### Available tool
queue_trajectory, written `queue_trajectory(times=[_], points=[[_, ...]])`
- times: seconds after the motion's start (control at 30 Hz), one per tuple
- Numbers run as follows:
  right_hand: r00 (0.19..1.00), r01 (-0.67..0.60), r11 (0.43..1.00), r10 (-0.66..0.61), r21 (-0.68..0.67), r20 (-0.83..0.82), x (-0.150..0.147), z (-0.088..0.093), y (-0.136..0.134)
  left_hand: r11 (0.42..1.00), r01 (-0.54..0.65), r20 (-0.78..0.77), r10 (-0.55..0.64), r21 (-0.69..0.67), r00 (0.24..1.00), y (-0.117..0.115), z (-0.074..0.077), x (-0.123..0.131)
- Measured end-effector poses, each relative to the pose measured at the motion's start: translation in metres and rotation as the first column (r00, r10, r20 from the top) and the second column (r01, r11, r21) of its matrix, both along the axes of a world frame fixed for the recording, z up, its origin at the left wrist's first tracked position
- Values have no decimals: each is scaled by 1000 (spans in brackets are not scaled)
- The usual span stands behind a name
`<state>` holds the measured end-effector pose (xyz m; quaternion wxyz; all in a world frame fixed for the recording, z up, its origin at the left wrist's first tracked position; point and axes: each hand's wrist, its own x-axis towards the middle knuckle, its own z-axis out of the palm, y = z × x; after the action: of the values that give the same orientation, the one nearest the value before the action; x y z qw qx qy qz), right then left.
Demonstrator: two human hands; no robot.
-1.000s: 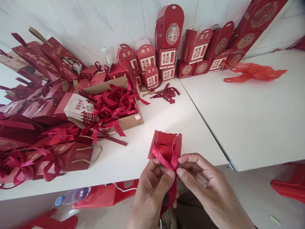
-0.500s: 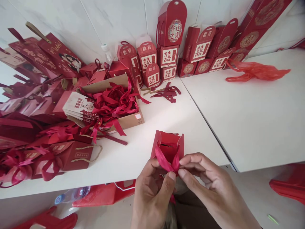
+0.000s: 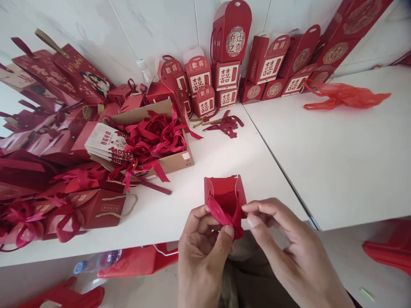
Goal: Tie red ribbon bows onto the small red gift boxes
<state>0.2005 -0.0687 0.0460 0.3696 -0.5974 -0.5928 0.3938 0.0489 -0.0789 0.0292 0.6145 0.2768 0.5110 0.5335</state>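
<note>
Plas. bag on R tbl | blue-cap btl below L tbl | clr btl nr wall

White bench, two sections, dark seam between. Left section: red gift boxes packed at far left, open carton beside them, loose dark-red cords. Right: crumpled red plastic bag. Stacked boxes along back, both sections.

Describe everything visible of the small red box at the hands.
The small red box looks like folded card with two raised side panels. A crimson ribbon runs from them to the left hand. The box is at the edge of the white table; resting or held, unclear. The right hand is close.
</note>
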Motion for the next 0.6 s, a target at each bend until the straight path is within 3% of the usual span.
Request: queue_trajectory(times=[0.1, 0.23, 0.33, 0.6], points=[[991, -89, 992, 79, 90, 113, 1, 5, 9, 1000, 26, -13, -26, 7, 1000, -1, 1, 1], [950, -241, 969, 225, 49, 218, -1, 12, 22, 999, 45, -21, -44, 30, 999, 0, 1, 1], [929, -317, 948, 312, -8, 197, -1, 15, 27, 998, 47, -28, -46, 44, 999, 1, 2, 2], [965, -263, 960, 264, -93, -1, 6, 16, 31, 999, 30, -9, -31, -17, 999, -2, 7, 8]])
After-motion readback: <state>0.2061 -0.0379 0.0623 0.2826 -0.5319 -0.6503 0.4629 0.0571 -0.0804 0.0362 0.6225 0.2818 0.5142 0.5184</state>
